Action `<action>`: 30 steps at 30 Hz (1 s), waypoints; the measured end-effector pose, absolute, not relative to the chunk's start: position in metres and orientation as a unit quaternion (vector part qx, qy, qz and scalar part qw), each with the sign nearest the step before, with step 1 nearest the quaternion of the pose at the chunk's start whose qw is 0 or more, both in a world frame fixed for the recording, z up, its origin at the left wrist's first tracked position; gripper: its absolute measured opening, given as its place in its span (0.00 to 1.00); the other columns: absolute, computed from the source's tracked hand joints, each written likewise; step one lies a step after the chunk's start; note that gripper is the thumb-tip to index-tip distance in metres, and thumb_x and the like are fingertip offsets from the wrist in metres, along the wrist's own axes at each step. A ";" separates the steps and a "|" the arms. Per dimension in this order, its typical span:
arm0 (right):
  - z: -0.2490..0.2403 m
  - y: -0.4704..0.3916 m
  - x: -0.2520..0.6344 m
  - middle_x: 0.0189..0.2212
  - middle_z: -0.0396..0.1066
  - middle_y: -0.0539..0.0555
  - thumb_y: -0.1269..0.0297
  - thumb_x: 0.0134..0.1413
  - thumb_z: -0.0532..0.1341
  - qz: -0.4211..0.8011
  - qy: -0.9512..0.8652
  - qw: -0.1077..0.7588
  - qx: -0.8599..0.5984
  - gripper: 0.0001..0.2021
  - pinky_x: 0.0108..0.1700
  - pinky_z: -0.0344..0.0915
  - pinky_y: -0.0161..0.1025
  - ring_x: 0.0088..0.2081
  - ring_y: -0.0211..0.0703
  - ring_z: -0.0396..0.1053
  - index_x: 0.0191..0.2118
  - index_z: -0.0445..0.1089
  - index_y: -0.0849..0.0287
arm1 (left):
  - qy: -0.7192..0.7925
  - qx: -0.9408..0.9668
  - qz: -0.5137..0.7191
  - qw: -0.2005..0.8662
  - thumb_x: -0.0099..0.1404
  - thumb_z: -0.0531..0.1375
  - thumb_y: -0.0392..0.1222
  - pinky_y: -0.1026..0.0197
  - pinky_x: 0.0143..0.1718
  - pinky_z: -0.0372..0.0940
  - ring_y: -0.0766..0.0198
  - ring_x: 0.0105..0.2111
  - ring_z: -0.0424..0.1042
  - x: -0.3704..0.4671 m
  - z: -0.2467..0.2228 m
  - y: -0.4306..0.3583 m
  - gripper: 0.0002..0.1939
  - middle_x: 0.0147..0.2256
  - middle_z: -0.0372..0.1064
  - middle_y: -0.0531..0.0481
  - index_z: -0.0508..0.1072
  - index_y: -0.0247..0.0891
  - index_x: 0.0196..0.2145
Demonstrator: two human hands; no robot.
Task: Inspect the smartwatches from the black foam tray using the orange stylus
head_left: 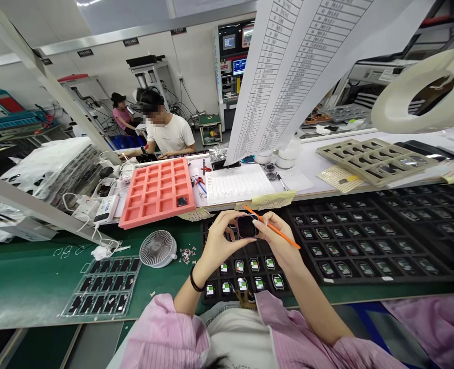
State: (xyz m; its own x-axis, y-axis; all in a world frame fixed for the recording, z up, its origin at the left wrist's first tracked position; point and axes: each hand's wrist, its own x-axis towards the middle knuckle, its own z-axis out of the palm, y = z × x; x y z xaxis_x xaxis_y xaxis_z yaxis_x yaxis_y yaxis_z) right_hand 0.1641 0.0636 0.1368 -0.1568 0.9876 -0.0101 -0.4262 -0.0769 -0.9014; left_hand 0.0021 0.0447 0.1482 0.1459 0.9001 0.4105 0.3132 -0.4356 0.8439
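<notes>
Between my two hands is a smartwatch body (247,226) with a dark screen facing up. My left hand (223,237) grips it from the left, thumb below and fingers above. At its right edge, the fingers of my right hand (275,237) press on the watch. An orange stick-like tool (278,231) also lies in my right hand, slanting down to the right. Beneath my hands sits a black foam tray (232,296) of watch bodies, several with lit green-and-white screens.
More black watch trays (350,237) extend to the right. A pink compartment tray (157,192), printed sheet (230,183) and beige tray (376,161) stand on the shelf. Left are a small fan (158,248) and clear tray (102,285). Hanging paper (288,66) fills the upper middle; two people (171,130) sit beyond.
</notes>
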 end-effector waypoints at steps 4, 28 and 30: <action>0.134 0.065 0.166 0.27 0.69 0.46 0.58 0.42 0.72 0.658 -0.395 0.540 -0.346 0.19 0.34 0.73 0.39 0.31 0.39 0.70 0.24 0.59 0.55 | 0.452 0.633 0.515 0.360 0.52 0.70 0.44 0.67 0.30 0.68 0.63 0.38 0.72 0.000 0.143 0.048 0.27 0.46 0.69 0.43 0.68 0.39 0.48; 0.095 0.077 0.160 0.34 0.77 0.55 0.63 0.50 0.67 0.468 -0.593 0.572 -0.319 0.19 0.45 0.70 0.45 0.45 0.52 0.76 0.23 0.53 0.54 | 0.461 0.665 0.542 0.229 0.66 0.59 0.39 0.61 0.42 0.72 0.59 0.48 0.74 -0.030 0.099 0.052 0.16 0.47 0.74 0.44 0.66 0.41 0.51; 0.060 0.091 0.150 0.28 0.73 0.52 0.57 0.48 0.67 0.461 -0.620 0.503 -0.388 0.20 0.41 0.69 0.42 0.40 0.50 0.76 0.22 0.53 0.54 | 0.537 0.624 0.503 0.262 0.65 0.59 0.41 0.61 0.38 0.72 0.59 0.46 0.75 -0.048 0.059 0.062 0.14 0.48 0.73 0.43 0.69 0.39 0.48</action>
State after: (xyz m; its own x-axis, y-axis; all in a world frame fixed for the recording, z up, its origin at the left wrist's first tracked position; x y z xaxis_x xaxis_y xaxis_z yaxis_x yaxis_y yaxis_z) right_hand 0.1501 0.0908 0.0602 -0.1933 0.9446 0.2653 0.0173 0.2736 -0.9617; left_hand -0.0477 0.0623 0.0594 -0.0832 0.9342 0.3469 0.4069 -0.2859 0.8676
